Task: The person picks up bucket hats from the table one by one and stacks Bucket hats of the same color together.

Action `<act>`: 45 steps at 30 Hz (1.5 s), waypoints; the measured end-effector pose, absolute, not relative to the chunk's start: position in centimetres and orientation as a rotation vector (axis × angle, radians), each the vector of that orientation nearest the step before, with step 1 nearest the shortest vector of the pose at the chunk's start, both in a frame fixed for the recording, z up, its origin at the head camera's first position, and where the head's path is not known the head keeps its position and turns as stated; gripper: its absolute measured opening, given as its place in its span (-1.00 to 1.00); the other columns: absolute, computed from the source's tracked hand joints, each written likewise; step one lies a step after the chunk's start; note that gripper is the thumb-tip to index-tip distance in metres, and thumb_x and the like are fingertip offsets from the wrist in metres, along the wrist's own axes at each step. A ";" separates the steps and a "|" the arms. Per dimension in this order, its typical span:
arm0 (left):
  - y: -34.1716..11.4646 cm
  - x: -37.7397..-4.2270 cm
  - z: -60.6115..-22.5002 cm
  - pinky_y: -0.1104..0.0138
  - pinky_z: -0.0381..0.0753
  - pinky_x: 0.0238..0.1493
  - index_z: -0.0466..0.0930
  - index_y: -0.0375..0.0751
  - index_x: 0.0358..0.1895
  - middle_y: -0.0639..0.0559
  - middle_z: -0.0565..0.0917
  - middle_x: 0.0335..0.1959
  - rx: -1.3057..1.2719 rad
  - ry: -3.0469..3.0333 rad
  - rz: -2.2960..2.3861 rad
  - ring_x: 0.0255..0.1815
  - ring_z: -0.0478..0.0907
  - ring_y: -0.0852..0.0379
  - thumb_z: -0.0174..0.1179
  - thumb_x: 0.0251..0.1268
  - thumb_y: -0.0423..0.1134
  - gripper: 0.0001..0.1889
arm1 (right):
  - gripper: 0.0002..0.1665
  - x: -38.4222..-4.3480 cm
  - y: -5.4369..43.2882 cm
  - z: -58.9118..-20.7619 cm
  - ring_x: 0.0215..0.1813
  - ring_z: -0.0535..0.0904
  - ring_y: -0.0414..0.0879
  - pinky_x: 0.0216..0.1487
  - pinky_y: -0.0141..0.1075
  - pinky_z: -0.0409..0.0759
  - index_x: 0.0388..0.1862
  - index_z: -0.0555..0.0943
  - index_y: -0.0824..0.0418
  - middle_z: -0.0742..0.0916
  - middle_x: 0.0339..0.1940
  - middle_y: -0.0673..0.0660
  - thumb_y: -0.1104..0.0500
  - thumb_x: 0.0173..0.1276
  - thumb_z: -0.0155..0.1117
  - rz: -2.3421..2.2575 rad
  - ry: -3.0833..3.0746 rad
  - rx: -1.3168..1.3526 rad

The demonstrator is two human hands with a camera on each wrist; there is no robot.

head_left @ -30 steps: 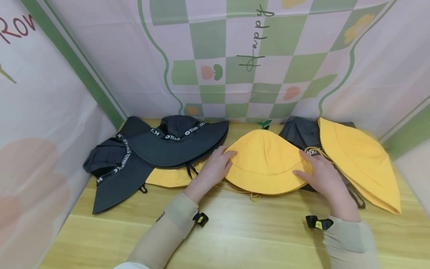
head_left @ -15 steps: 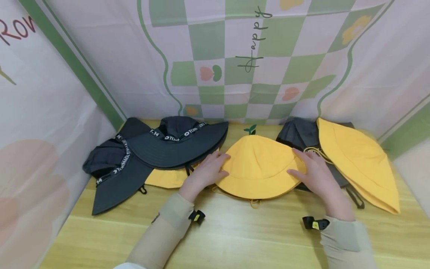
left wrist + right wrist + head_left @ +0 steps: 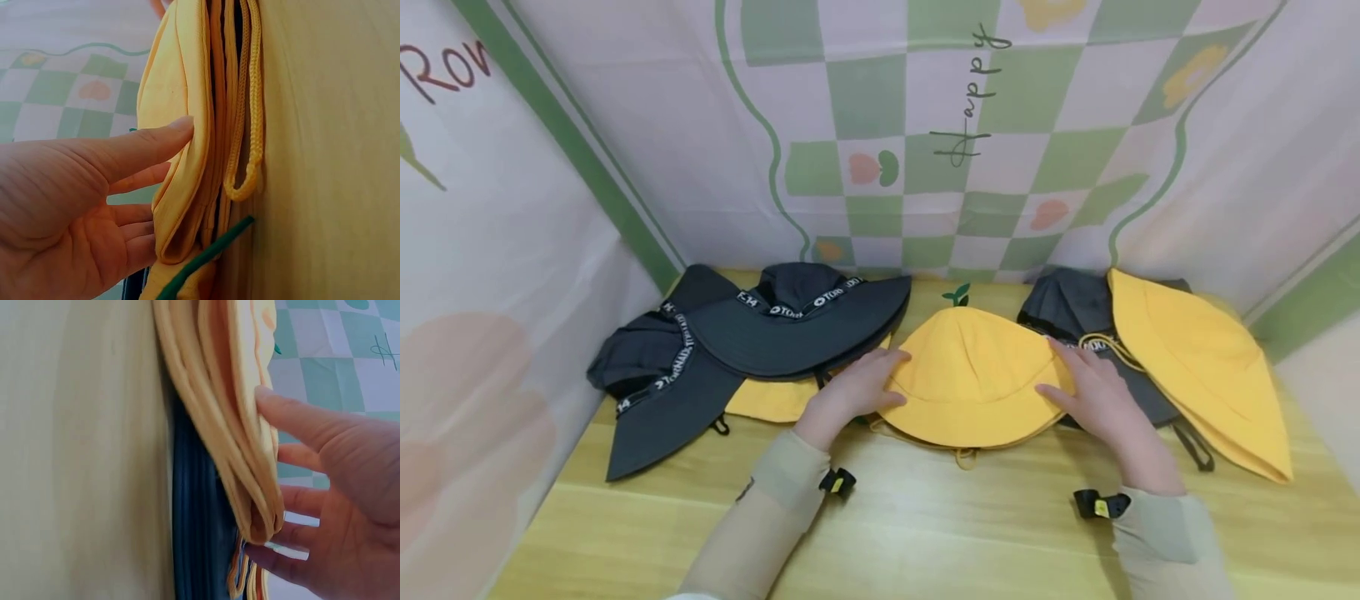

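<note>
A yellow bucket hat [image 3: 970, 367] with a small green sprout on its crown lies mid-table, brim toward me. My left hand [image 3: 853, 392] holds its left end, the thumb on the brim and the fingers reaching round the side. In the left wrist view, that thumb lies on the brim's cloth [image 3: 181, 94], with a yellow cord loop [image 3: 247, 137] and a green strip [image 3: 206, 259] nearby. On the opposite end, my right hand [image 3: 1101, 396] holds the hat likewise. The right wrist view has its thumb at the folded brim [image 3: 231, 425], fingertips partly hidden behind it.
Two dark brimmed hats with lettered bands, one at far left [image 3: 677, 408] and one beside it [image 3: 805, 333], overlap a yellow piece [image 3: 775, 400]. At right, another yellow hat [image 3: 1202, 367] lies over a dark grey hat [image 3: 1067, 300]. A printed cloth wall [image 3: 865, 100] stands behind the table [image 3: 910, 525].
Both hands have moved the middle yellow hat left and slightly toward me, covering less of the dark grey hat at right. Over the last half second it has barely moved.
</note>
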State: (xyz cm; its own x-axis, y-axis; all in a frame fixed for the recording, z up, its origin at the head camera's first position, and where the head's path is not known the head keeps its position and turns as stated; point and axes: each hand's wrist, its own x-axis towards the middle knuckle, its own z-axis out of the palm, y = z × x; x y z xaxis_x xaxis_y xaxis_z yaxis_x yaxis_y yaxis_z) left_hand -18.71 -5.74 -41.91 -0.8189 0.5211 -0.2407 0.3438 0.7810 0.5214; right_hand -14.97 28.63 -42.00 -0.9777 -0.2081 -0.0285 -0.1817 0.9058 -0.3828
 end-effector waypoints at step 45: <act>-5.3 -18.6 -42.1 0.12 0.24 0.55 0.22 -0.10 0.54 -0.03 0.33 0.53 0.632 2.609 0.593 0.60 0.16 -0.04 0.25 0.40 -0.06 -0.30 | 0.12 -16.5 48.9 -41.5 0.11 0.22 0.75 0.13 0.46 0.30 0.31 -0.07 0.91 0.20 0.15 0.90 -0.25 0.57 -0.28 -0.570 2.890 0.479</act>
State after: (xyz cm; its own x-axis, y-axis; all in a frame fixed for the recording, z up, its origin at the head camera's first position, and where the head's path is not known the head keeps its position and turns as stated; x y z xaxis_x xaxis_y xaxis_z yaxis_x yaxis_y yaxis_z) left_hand -18.64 -5.31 -42.06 -0.8223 0.5020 -0.2680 0.3370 0.8090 0.4816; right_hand -16.50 48.92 -41.46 -0.9366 0.2790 -0.2122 0.3386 0.8763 -0.3426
